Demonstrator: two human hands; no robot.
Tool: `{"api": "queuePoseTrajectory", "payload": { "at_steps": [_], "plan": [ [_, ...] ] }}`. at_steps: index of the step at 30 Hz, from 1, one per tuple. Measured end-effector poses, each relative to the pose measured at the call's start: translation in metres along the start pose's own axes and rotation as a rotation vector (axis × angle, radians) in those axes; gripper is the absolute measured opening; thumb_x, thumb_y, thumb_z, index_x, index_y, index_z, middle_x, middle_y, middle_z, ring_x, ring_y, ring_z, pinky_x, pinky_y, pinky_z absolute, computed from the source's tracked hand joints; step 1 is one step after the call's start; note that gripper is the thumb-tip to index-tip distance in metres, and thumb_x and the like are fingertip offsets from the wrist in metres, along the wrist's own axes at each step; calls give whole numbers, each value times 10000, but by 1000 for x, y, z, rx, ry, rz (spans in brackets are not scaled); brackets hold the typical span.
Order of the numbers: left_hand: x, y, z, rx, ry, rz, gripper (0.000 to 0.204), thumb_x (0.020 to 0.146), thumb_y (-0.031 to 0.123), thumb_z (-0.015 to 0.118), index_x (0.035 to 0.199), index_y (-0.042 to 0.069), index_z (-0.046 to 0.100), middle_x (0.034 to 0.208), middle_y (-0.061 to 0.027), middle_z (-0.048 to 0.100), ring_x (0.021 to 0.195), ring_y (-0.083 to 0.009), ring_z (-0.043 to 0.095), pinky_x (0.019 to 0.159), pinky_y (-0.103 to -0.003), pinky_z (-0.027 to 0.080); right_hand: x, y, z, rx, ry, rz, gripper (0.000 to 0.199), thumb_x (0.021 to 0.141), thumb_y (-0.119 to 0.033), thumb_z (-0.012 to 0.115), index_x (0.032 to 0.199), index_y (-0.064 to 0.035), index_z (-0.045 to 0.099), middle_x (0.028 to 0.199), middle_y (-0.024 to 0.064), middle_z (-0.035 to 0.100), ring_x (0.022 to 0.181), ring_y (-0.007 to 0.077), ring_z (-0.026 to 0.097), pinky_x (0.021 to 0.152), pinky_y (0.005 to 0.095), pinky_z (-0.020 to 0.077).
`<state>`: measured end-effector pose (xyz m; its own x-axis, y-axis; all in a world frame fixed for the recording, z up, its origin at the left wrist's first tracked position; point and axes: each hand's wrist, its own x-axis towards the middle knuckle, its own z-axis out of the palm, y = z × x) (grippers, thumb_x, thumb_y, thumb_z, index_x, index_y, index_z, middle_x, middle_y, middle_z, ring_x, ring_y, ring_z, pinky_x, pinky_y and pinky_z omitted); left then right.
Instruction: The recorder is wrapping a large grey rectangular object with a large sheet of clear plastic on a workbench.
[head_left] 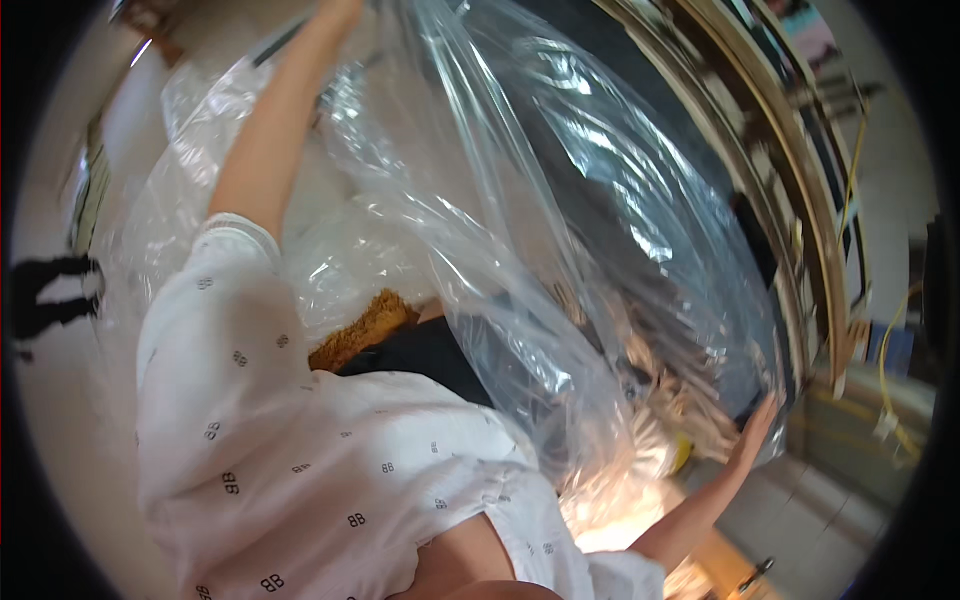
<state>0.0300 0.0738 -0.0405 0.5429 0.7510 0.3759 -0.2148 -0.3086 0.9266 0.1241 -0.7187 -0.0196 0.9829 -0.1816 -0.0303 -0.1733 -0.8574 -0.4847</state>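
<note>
A large clear plastic sheet spreads in loose, shiny folds across the middle, in front of my body. It lies over a dark flat surface on the right. My left arm reaches far up, and my left hand is cut by the top edge, close to the plastic; its fingers do not show. At the lower right, my right hand has its fingers closed on the sheet's edge, beside the corner of the dark surface.
Long wooden rails run along the right side. A yellow cord hangs beyond them, near a blue box. A brown shaggy piece lies by my lap. Dark-clothed legs of what looks like another person stand at the far left.
</note>
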Motion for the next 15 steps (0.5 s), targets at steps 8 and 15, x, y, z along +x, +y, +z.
{"api": "queuePoseTrajectory", "payload": {
  "at_steps": [8, 15],
  "plan": [
    [45, -55, 102, 256, -77, 245, 150, 852, 181, 529, 797, 48, 570, 677, -13, 553, 635, -111, 513, 579, -261, 406, 82, 100, -13, -275, 182, -198, 641, 934, -452, 355, 1339, 45, 335, 1405, 227, 301, 1319, 329, 260, 1083, 358, 178],
    [38, -54, 131, 371, 26, 321, 160, 815, 202, 538, 810, 46, 574, 715, -121, 593, 688, -235, 587, 643, -344, 453, 103, 31, -33, -837, 330, -77, 494, 916, -414, 419, 1202, -19, 496, 1214, 185, 485, 1098, 336, 476, 934, 387, 370]
  ]
}}
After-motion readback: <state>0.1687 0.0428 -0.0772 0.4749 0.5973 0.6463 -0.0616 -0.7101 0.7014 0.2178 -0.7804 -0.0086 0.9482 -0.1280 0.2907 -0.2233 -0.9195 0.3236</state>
